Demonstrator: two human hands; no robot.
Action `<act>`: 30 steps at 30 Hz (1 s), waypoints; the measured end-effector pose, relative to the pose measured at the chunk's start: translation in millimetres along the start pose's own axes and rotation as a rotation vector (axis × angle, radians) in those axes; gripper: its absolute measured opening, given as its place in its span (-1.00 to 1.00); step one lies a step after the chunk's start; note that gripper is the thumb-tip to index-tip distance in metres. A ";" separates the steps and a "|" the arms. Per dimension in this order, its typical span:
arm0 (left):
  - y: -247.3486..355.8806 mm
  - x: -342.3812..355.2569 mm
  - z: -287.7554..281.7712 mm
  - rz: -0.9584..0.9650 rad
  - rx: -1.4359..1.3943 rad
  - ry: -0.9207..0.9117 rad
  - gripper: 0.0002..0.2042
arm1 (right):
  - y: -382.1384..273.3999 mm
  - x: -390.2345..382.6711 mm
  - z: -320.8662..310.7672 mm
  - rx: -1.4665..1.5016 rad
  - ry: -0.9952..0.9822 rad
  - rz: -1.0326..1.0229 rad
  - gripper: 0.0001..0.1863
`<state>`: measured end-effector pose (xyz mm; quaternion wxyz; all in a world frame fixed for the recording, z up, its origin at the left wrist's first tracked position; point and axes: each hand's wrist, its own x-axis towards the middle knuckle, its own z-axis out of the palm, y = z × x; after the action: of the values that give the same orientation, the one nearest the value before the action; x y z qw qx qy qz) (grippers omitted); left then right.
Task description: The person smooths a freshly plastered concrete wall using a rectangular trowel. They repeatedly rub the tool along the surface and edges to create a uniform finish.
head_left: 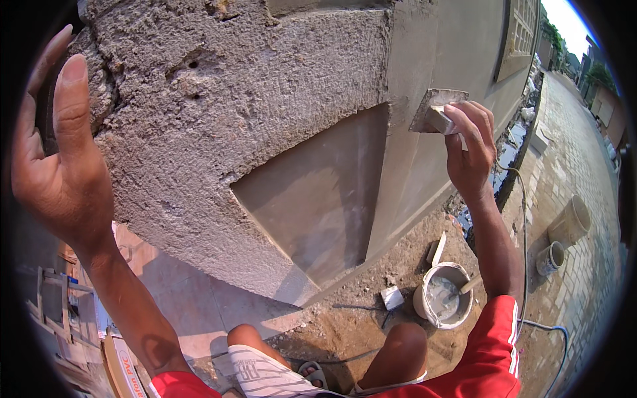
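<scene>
My right hand [471, 142] grips a small, mortar-smeared hand float [434, 113], a flat squarish plate with a raised grip. It lies at the smooth grey plastered wall [424, 159], right of the corner edge. My left hand [63, 146] is raised at the far left, fingers and thumb stretched out, beside the broken edge of the rough cement wall [219, 79]; whether it touches the edge I cannot tell. Between the rough surface and the corner is a smooth, recessed triangular panel [318, 192], partly shaded.
Below stands a bucket [424, 302] of wet grey mix with a tool handle sticking out. A white block [392, 298] lies beside it. Two more buckets [569, 220] [550, 259] stand on the paved lane [584, 285]. A hose [524, 232] runs along the ground; wooden pieces [63, 305] lie lower left.
</scene>
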<state>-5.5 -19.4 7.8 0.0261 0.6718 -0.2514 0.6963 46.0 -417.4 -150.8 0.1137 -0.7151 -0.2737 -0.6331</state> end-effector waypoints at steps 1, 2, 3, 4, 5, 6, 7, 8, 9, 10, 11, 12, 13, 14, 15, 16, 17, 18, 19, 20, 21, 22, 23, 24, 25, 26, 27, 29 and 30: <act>-1.0 0.4 -1.4 0.004 0.011 -0.010 -0.75 | -11.5 3.4 4.3 0.049 0.011 -0.008 -0.48; -3.1 0.5 -3.5 0.009 0.023 -0.021 -0.76 | -20.6 6.1 10.7 0.098 0.023 -0.015 -0.48; -4.0 0.1 -3.0 0.008 0.024 -0.028 -0.76 | -22.9 8.9 13.9 0.094 -0.005 -0.037 -0.48; -4.0 -0.6 -2.1 0.002 0.014 -0.030 -0.76 | -22.8 7.3 17.0 0.089 -0.026 -0.013 -0.48; -4.0 -0.2 -1.6 -0.006 0.001 -0.024 -0.76 | -21.5 5.9 18.7 0.076 -0.044 0.005 -0.48; -3.5 0.3 -0.7 -0.013 -0.011 -0.018 -0.76 | -19.8 3.2 19.9 0.064 -0.061 0.023 -0.47; -1.2 1.3 0.9 -0.021 -0.019 -0.006 -0.77 | -12.4 -3.8 15.1 0.024 -0.067 0.051 -0.49; 1.5 1.3 1.4 -0.024 -0.017 -0.004 -0.77 | -8.2 -12.6 14.0 0.016 -0.033 0.148 -0.49; 3.0 0.9 1.8 -0.029 -0.017 -0.001 -0.77 | -5.6 -21.5 11.8 0.008 -0.001 0.245 -0.49; 3.1 -0.2 1.6 -0.029 -0.002 -0.005 -0.77 | -6.3 -29.5 11.8 -0.002 0.031 0.341 -0.50; 2.8 0.0 0.5 -0.034 0.007 0.003 -0.77 | -11.3 -33.9 10.2 0.030 0.111 0.431 -0.52; 2.5 -0.3 -1.0 -0.028 0.030 -0.004 -0.77 | -23.5 -36.5 15.5 0.126 0.157 0.476 -0.52; -2.5 -0.5 -3.1 -0.001 0.020 -0.014 -0.78 | -39.5 -35.6 23.4 0.221 0.203 0.520 -0.52; -11.1 -1.4 -4.3 0.018 -0.003 -0.020 -0.78 | -51.3 -31.4 27.1 0.303 0.243 0.560 -0.53; -15.5 -0.8 -4.6 0.041 -0.025 -0.026 -0.78 | -58.1 -26.3 29.6 0.257 0.220 0.522 -0.52; -15.8 -0.6 -4.5 0.040 -0.017 -0.030 -0.79 | -64.5 -19.6 33.5 0.267 0.233 0.542 -0.52; -14.4 -1.0 -2.4 0.027 -0.022 -0.022 -0.79 | -66.8 -8.9 31.7 0.259 0.240 0.550 -0.51; -13.9 -1.6 -2.1 0.025 -0.012 -0.023 -0.79 | -70.0 -2.2 38.1 0.270 0.254 0.566 -0.50; -12.5 -1.4 -1.8 0.029 -0.010 -0.024 -0.79 | -71.3 2.7 44.8 0.306 0.284 0.585 -0.50; -11.3 -1.8 -2.2 0.028 -0.005 -0.023 -0.79 | -74.6 3.4 50.5 0.291 0.291 0.595 -0.50; -10.4 -1.5 -2.5 0.027 -0.001 -0.022 -0.79 | -77.3 0.6 58.0 0.275 0.298 0.606 -0.51; -10.2 -0.4 -2.7 0.030 -0.011 -0.017 -0.79 | -78.7 -4.5 64.5 0.259 0.305 0.616 -0.51; -11.8 -1.1 -3.3 0.029 -0.020 -0.017 -0.79 | -84.6 -18.0 68.3 0.259 0.278 0.656 -0.52; -12.1 -1.3 -3.0 0.024 -0.036 -0.009 -0.79 | -85.8 -33.8 65.9 0.268 0.239 0.668 -0.51; -12.3 -1.6 -2.4 0.014 -0.037 -0.008 -0.79 | -84.6 -51.1 61.1 0.276 0.199 0.678 -0.51; -11.8 -1.6 -2.0 0.011 -0.034 -0.012 -0.79 | -85.9 -60.4 55.5 0.290 0.164 0.695 -0.51; -11.3 -1.8 -1.8 0.007 -0.033 -0.014 -0.79 | -86.2 -66.8 50.0 0.293 0.149 0.696 -0.51; -8.8 -3.7 0.1 -0.014 -0.033 0.005 -0.78 | -86.8 -60.5 46.7 0.376 0.252 0.768 -0.51; -7.3 -3.1 1.3 -0.016 -0.036 0.011 -0.78 | -89.4 -49.0 44.5 0.417 0.312 0.811 -0.51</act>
<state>-1.3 -12.5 7.1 0.0449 0.6694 -0.2584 0.6951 33.3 -333.2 -222.3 0.5321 -0.6226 -0.0737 -0.5691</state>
